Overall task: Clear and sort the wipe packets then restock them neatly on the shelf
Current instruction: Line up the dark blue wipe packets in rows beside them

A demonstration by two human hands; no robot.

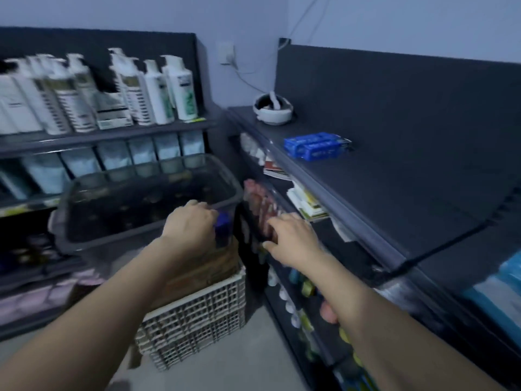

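Now, left grip [190,221] round blue packet [222,225] at bin rim [235,184], right grip [293,235] unclear by shelf edge [338,204]

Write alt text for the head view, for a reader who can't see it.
The right hand is at red packets in the right shelving, and the left hand is at the corner of a clear bin, beside a blue item. The bin sits over a white crate; white bottles line the left shelf.
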